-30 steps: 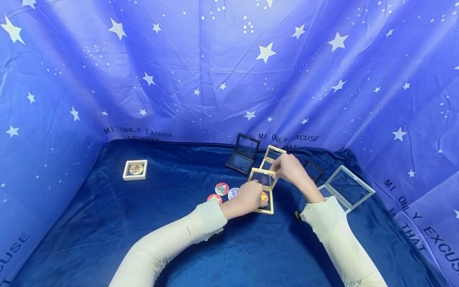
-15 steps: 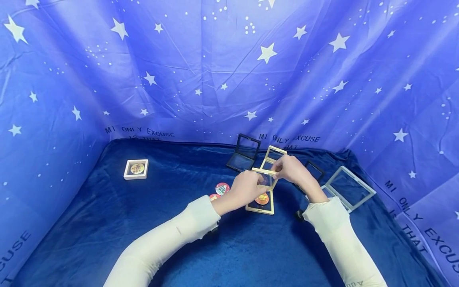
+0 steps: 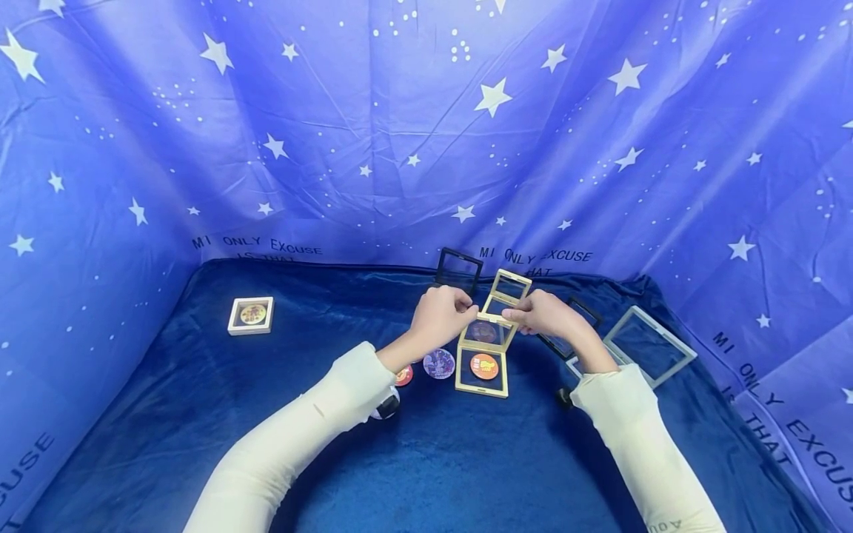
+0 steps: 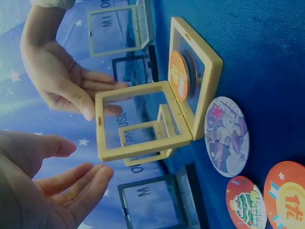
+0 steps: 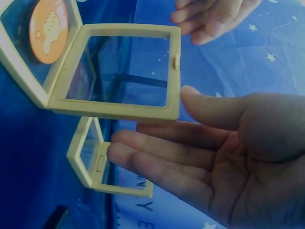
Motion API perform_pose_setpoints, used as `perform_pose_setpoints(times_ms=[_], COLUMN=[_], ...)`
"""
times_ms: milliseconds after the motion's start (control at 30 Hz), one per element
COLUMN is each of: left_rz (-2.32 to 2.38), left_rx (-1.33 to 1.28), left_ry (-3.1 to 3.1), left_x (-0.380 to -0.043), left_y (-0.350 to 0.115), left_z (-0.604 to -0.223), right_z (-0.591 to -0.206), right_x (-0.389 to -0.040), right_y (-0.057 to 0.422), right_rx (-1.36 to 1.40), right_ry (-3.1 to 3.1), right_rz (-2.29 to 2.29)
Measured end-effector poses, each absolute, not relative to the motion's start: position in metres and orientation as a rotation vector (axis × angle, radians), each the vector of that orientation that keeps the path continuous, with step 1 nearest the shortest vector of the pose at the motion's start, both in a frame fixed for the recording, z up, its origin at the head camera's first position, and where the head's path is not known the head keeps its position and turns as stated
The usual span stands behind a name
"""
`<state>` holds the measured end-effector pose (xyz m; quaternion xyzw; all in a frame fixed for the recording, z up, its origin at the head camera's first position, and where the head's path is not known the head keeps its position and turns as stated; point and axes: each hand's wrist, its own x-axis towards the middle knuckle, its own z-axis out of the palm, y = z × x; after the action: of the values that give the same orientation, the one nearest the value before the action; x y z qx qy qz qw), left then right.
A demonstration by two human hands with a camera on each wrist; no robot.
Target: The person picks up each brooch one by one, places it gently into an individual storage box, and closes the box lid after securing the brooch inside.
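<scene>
A beige-framed display case point(image 3: 481, 391) with clear film stands with its lid raised. In its lower half lies a round orange badge point(image 3: 483, 366). My right hand point(image 3: 549, 314) holds the lid's upper right corner, thumb at the edge and fingers behind it. At the lid's upper left, my left hand point(image 3: 440, 314) holds nothing; in the left wrist view its thumb and fingers point(image 4: 90, 188) are spread just off the lid. Left of the case lie a purple badge point(image 3: 438, 363), a red badge with a tree point(image 4: 246, 202) and an orange-red one point(image 4: 288, 195).
Behind the lid stands another opened beige case point(image 3: 509, 273). An opened black case point(image 3: 460, 254) is to its left, and a black case point(image 3: 586, 309) and a large pale case point(image 3: 674, 373) are on the right. A white case point(image 3: 249, 331) with a gold badge lies far left.
My left hand has moved from the case's lower half up past the lid to its upper left, uncovering the orange badge. The right hand stays at the lid's corner.
</scene>
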<state>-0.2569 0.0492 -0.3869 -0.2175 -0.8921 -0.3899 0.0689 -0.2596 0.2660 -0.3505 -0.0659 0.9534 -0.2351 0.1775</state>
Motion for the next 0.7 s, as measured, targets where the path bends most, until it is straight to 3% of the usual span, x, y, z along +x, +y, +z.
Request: perform_pose_setpoints(times_ms=[700], left_rz=[-1.377], left_rx=[-0.556], left_ry=[-2.955], left_x=[-0.273], left_y=[0.051], left_z=[-0.397], right_z=[-0.376], right_x=[-0.266], right_y=[0.287], right_rx=[-0.211], right_ry=[2.380], right_rz=[-0.945])
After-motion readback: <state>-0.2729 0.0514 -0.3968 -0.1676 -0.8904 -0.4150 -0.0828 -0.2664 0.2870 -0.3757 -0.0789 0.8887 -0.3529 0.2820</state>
